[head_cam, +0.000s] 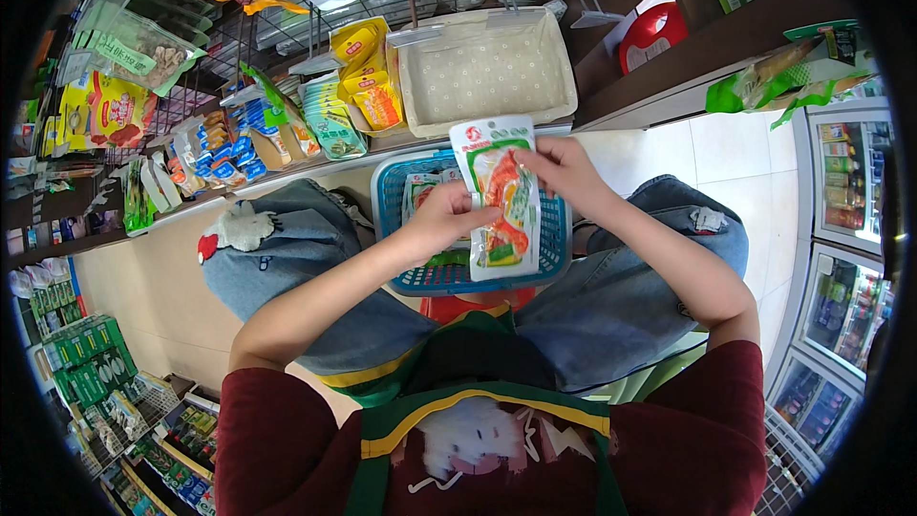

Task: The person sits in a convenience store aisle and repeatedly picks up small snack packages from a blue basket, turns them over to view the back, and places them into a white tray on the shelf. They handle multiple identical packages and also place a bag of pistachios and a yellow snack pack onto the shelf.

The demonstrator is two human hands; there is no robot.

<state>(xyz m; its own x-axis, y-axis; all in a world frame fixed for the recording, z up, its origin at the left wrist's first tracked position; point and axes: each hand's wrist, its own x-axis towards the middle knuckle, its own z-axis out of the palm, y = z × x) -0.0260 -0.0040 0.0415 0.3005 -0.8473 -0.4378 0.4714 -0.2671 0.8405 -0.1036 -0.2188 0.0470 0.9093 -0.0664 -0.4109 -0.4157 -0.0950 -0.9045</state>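
Both hands hold one vacuum-sealed snack packet (504,229), white and green with reddish food showing through its clear front. My left hand (451,221) pinches its left side, thumb across the front. At the upper right edge, my right hand (562,166) grips it with fingers on the front. Below the packet stands a blue plastic basket (555,258) between my knees, partly hidden by the hands and packet. Inside it are more packets (424,190) and something green at the near side. Just beyond the basket, a fabric-lined basket (491,72) with a dotted pattern sits on the shelf.
Left of the lined basket, the shelf holds yellow snack boxes (369,79), teal packets (331,115) and blue-and-white packets (229,150). Bagged foods (136,50) hang from a wire rack above. Glass-door drink coolers (842,301) stand at right. Green cartons (89,358) are stacked at lower left.
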